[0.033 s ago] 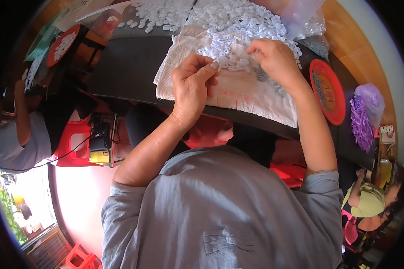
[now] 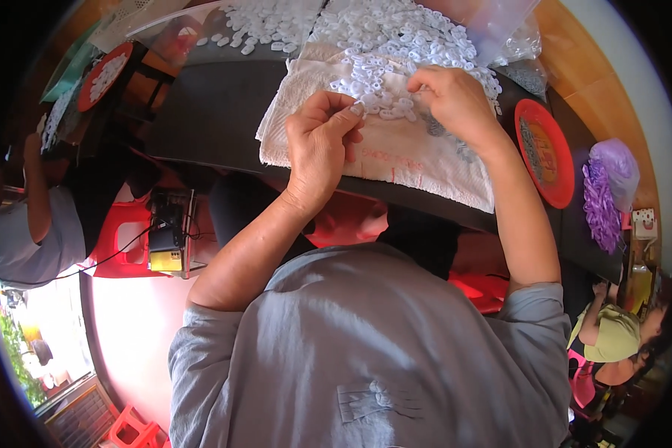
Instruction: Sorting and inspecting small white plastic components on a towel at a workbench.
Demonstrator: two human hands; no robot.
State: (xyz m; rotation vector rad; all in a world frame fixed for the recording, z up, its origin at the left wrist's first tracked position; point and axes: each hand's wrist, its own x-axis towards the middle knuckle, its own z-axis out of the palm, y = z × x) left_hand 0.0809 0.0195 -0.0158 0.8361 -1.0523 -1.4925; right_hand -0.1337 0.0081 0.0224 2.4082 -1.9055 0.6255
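dark table (image 2: 216, 112) runs across the upper part of the view, edge bowed by the lens. on it a pale cloth (image 2: 418, 160) with faint red marks, spread flat and hanging a bit over the near edge. heap of small white plastic rings (image 2: 381, 45) covers the far part of the cloth and spills onto the table to the left. clear plastic bag (image 2: 500, 30) at the far right of the heap.

left hand (image 2: 317, 145) over the cloth's left part, fingers together, thumb and forefinger pinched at the tips; what sits between them is too small to tell. right hand (image 2: 455, 101) at the near edge of the ring heap, fingers curled down and closed on a few white rings.

red round tray (image 2: 546, 153) on the table right of the cloth, another red tray (image 2: 104, 75) with white bits at far left. purple bundle (image 2: 605, 187) at right. red plastic stool (image 2: 119, 239) below the table at left, small yellow-black device (image 2: 164, 254) with a cable beside it. pink-lit floor (image 2: 131, 328). another person's grey sleeve (image 2: 15, 239) at left, one more person in a yellow-green top (image 2: 616, 336) at lower right. orange wall (image 2: 597, 75) upper right.
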